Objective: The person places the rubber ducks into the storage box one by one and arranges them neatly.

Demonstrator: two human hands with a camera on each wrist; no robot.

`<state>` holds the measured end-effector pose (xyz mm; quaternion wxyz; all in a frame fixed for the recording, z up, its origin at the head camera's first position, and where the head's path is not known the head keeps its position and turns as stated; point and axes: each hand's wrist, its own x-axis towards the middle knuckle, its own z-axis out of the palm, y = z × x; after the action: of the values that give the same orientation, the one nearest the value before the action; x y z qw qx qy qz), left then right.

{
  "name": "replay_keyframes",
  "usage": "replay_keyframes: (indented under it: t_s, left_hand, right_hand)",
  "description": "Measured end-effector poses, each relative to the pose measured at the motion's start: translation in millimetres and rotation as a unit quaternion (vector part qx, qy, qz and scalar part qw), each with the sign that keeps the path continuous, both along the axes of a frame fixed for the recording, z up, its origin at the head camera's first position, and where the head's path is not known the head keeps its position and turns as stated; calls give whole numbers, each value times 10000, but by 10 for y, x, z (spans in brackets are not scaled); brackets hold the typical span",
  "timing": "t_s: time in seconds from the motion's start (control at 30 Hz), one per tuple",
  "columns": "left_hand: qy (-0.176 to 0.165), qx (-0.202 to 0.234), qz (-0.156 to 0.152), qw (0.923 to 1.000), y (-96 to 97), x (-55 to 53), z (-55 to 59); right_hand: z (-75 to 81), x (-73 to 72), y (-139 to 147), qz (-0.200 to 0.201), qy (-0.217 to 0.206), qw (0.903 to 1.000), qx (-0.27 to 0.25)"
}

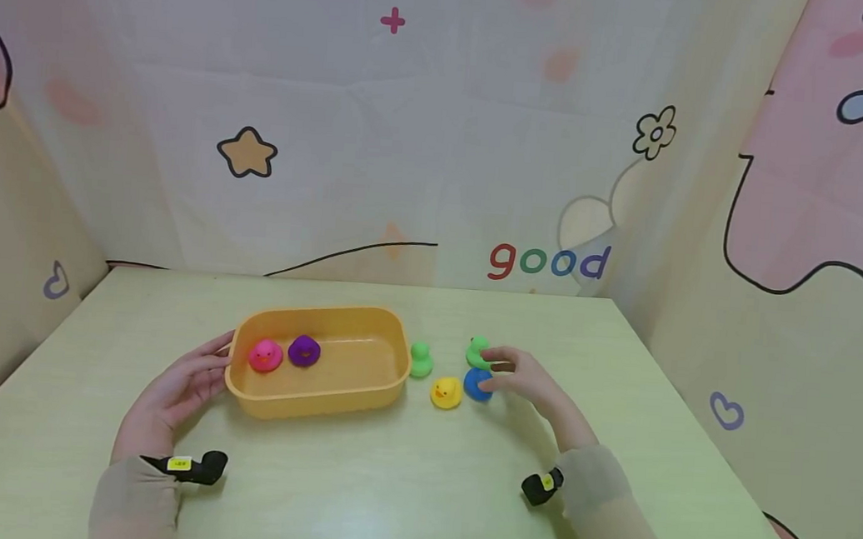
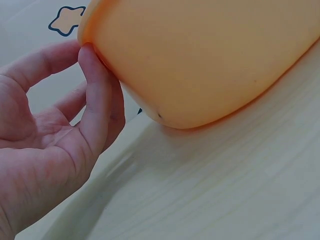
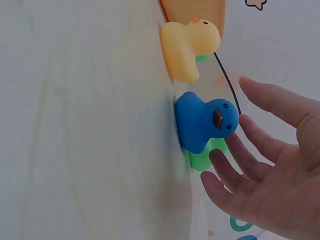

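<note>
In the head view, my left hand (image 1: 186,382) is at the left end of a yellow-orange plastic tub (image 1: 317,399). The left wrist view shows the thumb and fingertips meeting at the tub's rim (image 2: 92,35). Inside lie a pink rubber duck (image 1: 265,356) and a purple rubber duck (image 1: 305,351). Beyond the tub's right end, my right hand (image 1: 529,382) reaches over a blue rubber duck (image 1: 477,385). Its fingers are spread around the blue duck's head (image 3: 223,117), not closed on it. A green duck (image 1: 477,354) sits just behind the blue one.
A yellow rubber duck (image 1: 446,393) stands left of the blue one. Another green duck (image 1: 421,361) sits close by the tub's right end. All rest on a pale wooden table (image 1: 385,500), with a printed cloth (image 1: 439,161) hanging behind it and at the sides.
</note>
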<state>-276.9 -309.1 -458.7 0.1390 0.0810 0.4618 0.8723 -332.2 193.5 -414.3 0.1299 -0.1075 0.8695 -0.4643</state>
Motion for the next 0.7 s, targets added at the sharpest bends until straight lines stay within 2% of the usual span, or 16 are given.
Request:
replay_keyframes:
  t_s: [0.2,0.7]
  left_hand:
    - [-67,-28,60,10000,-11,-12,-11]
    - [-17,26,-14,10000,-21,-35,-38]
  right_hand:
    - [-71,-13,39,231,-53,9996,120]
    - [-95,16,-11,161,-81,9995,264]
